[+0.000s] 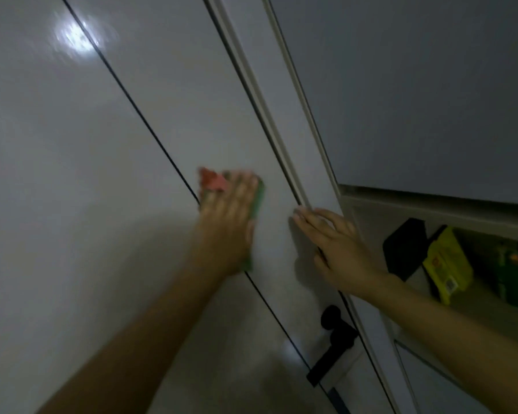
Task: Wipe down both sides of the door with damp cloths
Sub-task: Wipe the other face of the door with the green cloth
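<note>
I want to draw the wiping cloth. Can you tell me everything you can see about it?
The green and pink-red wiping cloth looks soft, thin and blurred. It lies flat against the glossy grey-white door panel, above the black lever handle. The left hand presses on it with straight fingers, covering its middle. A pink-red patch shows at its top left, and green edges peek out along the hand's right side.

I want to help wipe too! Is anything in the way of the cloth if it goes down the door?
Yes. The left hand presses the cloth flat on the door. Lower down, the black door handle sticks out near the edge. The right hand rests by that edge.
</note>
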{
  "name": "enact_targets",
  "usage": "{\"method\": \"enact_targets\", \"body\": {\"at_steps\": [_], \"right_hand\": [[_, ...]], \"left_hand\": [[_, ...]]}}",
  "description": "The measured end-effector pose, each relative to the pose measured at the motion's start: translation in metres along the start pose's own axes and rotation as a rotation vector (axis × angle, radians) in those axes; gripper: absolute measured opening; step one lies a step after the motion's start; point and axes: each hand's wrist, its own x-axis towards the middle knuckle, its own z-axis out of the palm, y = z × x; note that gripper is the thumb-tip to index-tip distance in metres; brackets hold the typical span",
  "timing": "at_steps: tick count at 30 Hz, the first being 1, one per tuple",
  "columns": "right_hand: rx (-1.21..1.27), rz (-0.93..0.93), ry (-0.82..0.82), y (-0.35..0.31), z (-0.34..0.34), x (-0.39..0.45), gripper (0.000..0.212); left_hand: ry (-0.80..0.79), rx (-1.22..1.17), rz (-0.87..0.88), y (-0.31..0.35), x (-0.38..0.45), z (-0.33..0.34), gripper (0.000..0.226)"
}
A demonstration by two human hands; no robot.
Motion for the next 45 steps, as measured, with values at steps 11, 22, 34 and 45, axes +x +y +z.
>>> {"method": "enact_targets", "body": {"at_steps": [11,22,34,45], "right_hand": [[0.055,0.084,0.107,-0.028,0.033,-0.01,0.073],[0.114,0.257,0.227,-0.036,0.05,-0.013,0.07],[0.153,0.081,0.047,0.017,0.046,-0.017,0.07],[0.169,-0.061,0.058,-0.008,0.046,-0.014,0.074]], "left_hand": [[-0.056,0.146,0.261,0.045,-0.093,0.029,0.056],[0.129,-0.038,-0.156,0.024,-0.04,0.022,0.061],[0.065,0.015,-0.196,0.081,-0.04,0.043,0.054],[0.027,-0.022,-0.495,0.102,-0.079,0.033,0.064]]}}
